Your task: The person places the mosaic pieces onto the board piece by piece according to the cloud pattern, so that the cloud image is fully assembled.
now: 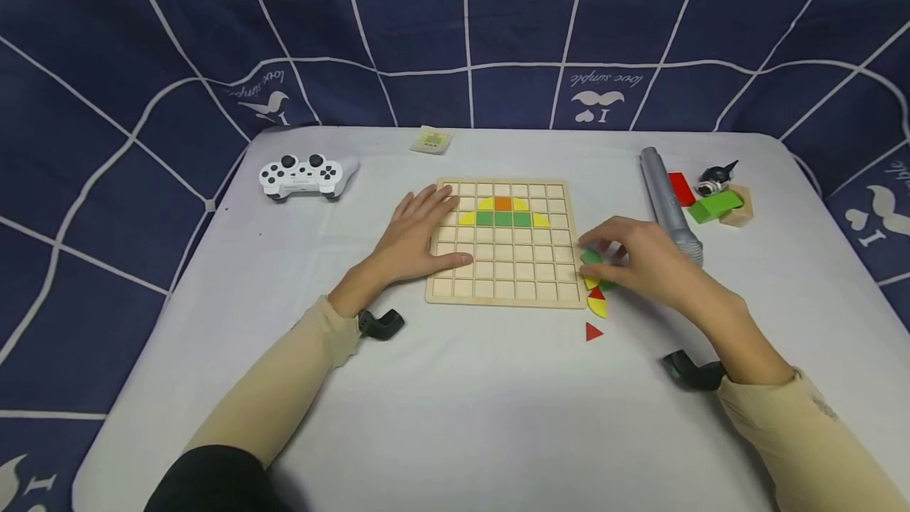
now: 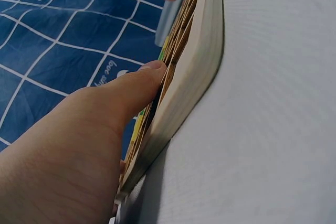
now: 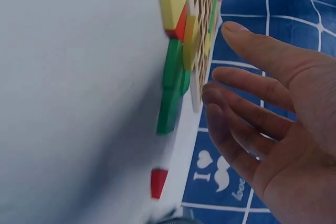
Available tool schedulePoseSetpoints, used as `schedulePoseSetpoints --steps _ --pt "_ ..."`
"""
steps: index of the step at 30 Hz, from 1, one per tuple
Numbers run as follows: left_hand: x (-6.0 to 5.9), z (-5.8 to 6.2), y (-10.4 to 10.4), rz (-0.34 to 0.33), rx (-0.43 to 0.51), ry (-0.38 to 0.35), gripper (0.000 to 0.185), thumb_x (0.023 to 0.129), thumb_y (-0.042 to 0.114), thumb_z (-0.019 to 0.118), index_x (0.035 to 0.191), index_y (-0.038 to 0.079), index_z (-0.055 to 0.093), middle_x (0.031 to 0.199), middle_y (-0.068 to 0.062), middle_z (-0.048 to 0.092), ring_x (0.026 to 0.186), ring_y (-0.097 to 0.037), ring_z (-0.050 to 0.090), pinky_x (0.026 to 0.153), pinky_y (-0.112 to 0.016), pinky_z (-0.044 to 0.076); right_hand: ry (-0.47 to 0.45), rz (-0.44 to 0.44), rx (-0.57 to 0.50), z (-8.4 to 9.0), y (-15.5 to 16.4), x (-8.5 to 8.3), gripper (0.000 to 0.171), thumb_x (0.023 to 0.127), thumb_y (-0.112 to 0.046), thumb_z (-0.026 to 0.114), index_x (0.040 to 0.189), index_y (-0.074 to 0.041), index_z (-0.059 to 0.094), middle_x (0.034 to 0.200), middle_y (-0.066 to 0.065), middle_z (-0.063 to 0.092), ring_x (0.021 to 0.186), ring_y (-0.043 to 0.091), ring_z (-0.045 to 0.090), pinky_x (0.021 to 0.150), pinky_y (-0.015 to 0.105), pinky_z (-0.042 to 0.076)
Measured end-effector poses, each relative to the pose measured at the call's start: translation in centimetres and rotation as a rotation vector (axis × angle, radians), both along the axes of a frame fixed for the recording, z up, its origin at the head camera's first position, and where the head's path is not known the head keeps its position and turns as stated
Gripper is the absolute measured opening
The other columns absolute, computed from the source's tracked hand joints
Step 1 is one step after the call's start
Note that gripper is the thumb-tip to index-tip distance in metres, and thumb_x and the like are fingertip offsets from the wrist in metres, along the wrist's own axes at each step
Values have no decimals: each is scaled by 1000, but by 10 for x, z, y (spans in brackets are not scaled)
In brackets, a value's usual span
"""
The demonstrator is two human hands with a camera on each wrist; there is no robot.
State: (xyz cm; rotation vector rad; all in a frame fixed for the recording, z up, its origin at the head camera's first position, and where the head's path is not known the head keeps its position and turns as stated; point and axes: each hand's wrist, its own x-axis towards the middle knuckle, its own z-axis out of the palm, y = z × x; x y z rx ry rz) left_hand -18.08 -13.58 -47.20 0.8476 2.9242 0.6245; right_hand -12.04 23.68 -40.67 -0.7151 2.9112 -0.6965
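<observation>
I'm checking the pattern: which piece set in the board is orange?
The orange square in the farther filled row of the board, between two yellow pieces; the other pieces visible there are yellow or green.

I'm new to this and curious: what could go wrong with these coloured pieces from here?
The right hand might scatter the loose coloured pieces beside the wooden grid board. If the left hand, resting on that board, shifts it, the green squares could be jostled. The grey microphone close to the right hand could get bumped.
</observation>
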Motion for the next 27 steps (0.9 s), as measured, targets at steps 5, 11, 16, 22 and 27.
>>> schedulePoseSetpoints --steps 5,11,16,22,27 --pt "0 -1 0 -6 9 1 105 88 69 70 166 11 32 177 -9 20 165 -31 8 133 -55 0 35 -2 -8 -7 12 11 36 77 -16 96 110 -13 81 91 -3 73 82 14 64 72 34 58" --pt "-1 -2 1 -5 9 6 104 88 69 70 166 11 32 176 -9 21 165 -31 9 133 -55 1 74 29 -31 -15 16 15 33 76 -7 94 106 -16 82 88 -7 72 78 10 62 68 28 56" --pt "1 -1 1 -7 18 1 105 88 68 71 166 11 32 176 -10 21 165 -32 9 133 -55 2 86 57 -58 -18 17 15 27 81 -2 90 101 -18 82 87 -11 72 76 4 61 67 25 55" --pt "0 -2 2 -5 8 2 105 88 69 70 167 12 31 177 -9 20 165 -30 8 133 -54 1 73 62 -78 -9 21 12 23 84 -2 87 96 -20 81 85 -12 70 75 5 60 64 22 52" --pt "-1 -1 -1 -4 13 -7 105 88 69 70 167 12 31 177 -8 19 165 -30 8 133 -54 0 41 -38 -98 0 8 1 13 87 -8 86 96 -16 81 82 -6 71 77 12 60 68 22 54"
